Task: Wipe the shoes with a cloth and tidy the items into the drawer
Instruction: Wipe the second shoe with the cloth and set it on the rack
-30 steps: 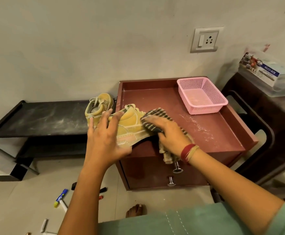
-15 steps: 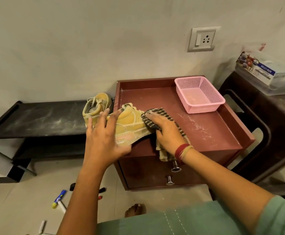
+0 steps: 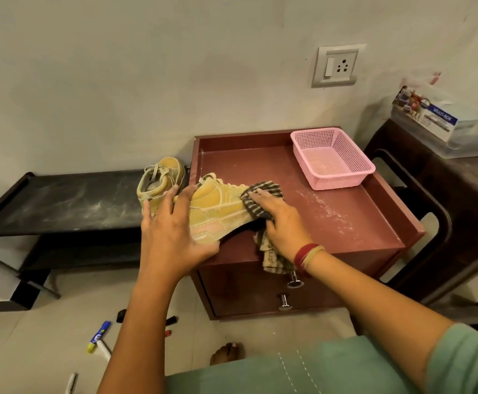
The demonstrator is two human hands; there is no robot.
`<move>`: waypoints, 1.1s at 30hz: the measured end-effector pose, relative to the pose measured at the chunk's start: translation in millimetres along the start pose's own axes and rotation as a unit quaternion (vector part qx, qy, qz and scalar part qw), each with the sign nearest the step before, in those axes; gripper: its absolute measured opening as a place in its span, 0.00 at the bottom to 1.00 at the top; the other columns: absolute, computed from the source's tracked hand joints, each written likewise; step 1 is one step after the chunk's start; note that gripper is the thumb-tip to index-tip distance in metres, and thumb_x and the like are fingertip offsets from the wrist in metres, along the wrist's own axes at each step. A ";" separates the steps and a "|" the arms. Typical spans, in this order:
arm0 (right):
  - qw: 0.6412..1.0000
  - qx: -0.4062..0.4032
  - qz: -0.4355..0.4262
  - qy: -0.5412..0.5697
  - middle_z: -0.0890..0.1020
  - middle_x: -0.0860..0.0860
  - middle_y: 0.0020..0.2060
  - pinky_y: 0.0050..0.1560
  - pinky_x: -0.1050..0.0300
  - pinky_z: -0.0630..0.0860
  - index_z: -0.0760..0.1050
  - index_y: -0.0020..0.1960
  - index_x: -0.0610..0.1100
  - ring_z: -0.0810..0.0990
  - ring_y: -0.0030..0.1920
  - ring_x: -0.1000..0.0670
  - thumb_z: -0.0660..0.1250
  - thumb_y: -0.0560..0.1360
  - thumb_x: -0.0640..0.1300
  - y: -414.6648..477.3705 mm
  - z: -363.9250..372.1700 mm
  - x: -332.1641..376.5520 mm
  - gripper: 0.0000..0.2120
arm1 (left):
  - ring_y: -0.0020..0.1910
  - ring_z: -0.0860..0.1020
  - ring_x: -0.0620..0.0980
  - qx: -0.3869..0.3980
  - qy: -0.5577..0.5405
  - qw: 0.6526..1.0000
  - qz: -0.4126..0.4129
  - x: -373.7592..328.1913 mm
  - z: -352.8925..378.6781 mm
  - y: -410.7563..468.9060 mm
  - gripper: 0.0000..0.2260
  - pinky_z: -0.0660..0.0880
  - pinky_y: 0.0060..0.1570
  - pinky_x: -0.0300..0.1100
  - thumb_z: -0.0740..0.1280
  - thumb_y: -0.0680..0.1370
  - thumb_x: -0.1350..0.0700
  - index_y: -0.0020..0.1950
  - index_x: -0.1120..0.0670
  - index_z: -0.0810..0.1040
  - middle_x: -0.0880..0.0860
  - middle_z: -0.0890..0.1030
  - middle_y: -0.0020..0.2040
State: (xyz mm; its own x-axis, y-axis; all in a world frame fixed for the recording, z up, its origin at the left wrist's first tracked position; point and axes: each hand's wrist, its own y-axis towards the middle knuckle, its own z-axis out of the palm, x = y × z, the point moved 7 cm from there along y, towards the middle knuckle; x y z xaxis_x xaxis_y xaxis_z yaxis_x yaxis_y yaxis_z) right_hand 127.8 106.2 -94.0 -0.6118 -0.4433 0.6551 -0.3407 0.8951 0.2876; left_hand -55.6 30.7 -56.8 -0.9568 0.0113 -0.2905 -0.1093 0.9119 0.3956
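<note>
Yellow shoe (image 3: 218, 211), lying on its side at the front left corner of the maroon cabinet's tabletop (image 3: 346, 217), heel toward the left edge, toe toward the middle; pale dust marks show on its sole and side. The left hand (image 3: 172, 237) holds the heel end: fingers spread and laid over the upper, thumb along the sole edge at the front. The right hand (image 3: 280, 220) holds a dark checked cloth (image 3: 260, 199) bunched under its curled fingers and presses it onto the toe of the shoe; a loose tail of the cloth hangs over the cabinet's front edge, just above the upper drawer knob (image 3: 294, 282). A lower drawer knob (image 3: 284, 302) sits beneath it; both drawer fronts are closed. White dust streaks lie on the tabletop right of the right hand. A pink basket (image 3: 331, 163) stands at the rear right corner of the tabletop. A second yellow shoe (image 3: 158, 180) stands upright on the low black shelf (image 3: 61, 200) just left of the cabinet, beside the held shoe's heel. On the floor below the left forearm lie a blue-and-yellow marker (image 3: 99, 336) and several smaller pens. A wall socket (image 3: 336, 66) is mounted above the cabinet, and a clear plastic box (image 3: 445, 126) rests on dark furniture at right.
</note>
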 end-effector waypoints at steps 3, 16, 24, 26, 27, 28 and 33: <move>0.996 0.056 -0.070 -0.008 0.63 0.51 0.72 0.72 0.61 0.50 0.64 0.72 0.49 0.58 0.72 0.54 0.57 0.70 0.25 -8.9 13.4 17.4 0.35 | 0.72 0.63 0.53 -0.002 -0.012 1.000 -0.005 1.8 -0.6 0.5 0.45 0.49 0.72 0.60 0.70 0.58 0.37 0.72 0.50 0.62 0.55 0.69 0.69; 0.999 0.002 0.032 -0.010 0.69 0.47 0.70 0.68 0.64 0.56 0.68 0.70 0.48 0.67 0.70 0.47 0.57 0.70 0.26 9.4 -5.5 -18.2 0.32 | 0.68 0.68 0.57 0.024 -0.057 0.998 -0.019 5.8 2.4 2.5 0.46 0.75 0.54 0.55 0.78 0.59 0.40 0.72 0.45 0.60 0.53 0.62 0.73; 0.995 0.052 -0.081 -0.004 0.73 0.50 0.66 0.69 0.60 0.60 0.70 0.68 0.49 0.69 0.67 0.51 0.58 0.69 0.27 12.6 -0.1 16.1 0.31 | 0.73 0.61 0.55 0.021 -0.061 0.997 0.035 -3.3 5.8 2.1 0.44 0.75 0.53 0.53 0.79 0.61 0.48 0.72 0.48 0.60 0.51 0.60 0.73; 1.000 0.005 -0.001 -0.007 0.76 0.48 0.64 0.67 0.60 0.63 0.71 0.67 0.48 0.72 0.65 0.48 0.57 0.70 0.28 21.9 -12.2 -4.9 0.29 | 0.75 0.57 0.54 0.028 -0.055 0.996 0.059 -7.9 8.1 1.2 0.43 0.76 0.52 0.53 0.79 0.61 0.51 0.71 0.47 0.60 0.49 0.60 0.73; 0.999 -0.006 0.031 -0.005 0.76 0.48 0.63 0.65 0.60 0.64 0.72 0.66 0.48 0.73 0.64 0.47 0.57 0.71 0.28 22.7 -13.7 -10.4 0.28 | 0.76 0.54 0.54 0.029 -0.053 0.996 0.068 -9.7 9.1 0.9 0.43 0.76 0.52 0.53 0.79 0.61 0.52 0.71 0.47 0.60 0.49 0.60 0.73; 0.999 -0.006 0.041 0.013 0.77 0.47 0.62 0.65 0.62 0.64 0.73 0.66 0.47 0.74 0.63 0.47 0.57 0.71 0.27 20.5 -12.6 -7.1 0.28 | 0.77 0.52 0.53 0.030 -0.053 0.995 0.073 -10.8 9.7 0.7 0.42 0.75 0.53 0.52 0.79 0.62 0.53 0.70 0.46 0.60 0.49 0.60 0.73; 0.990 0.029 -0.077 0.112 0.77 0.49 0.63 0.68 0.65 0.62 0.73 0.65 0.46 0.71 0.64 0.54 0.59 0.69 0.26 4.3 -1.6 37.3 0.28 | 0.77 0.50 0.53 0.034 -0.069 0.994 0.076 -9.5 11.8 1.6 0.41 0.72 0.58 0.53 0.78 0.63 0.55 0.69 0.47 0.60 0.51 0.60 0.73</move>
State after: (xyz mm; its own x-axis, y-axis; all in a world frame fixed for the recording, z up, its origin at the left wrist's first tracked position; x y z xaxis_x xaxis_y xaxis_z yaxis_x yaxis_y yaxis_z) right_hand 104.7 93.6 -67.3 -0.3779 -0.5476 0.7465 -0.4619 0.8103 0.3606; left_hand -43.5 36.9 -63.7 -0.9139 0.2032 -0.3513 0.0567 0.9211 0.3852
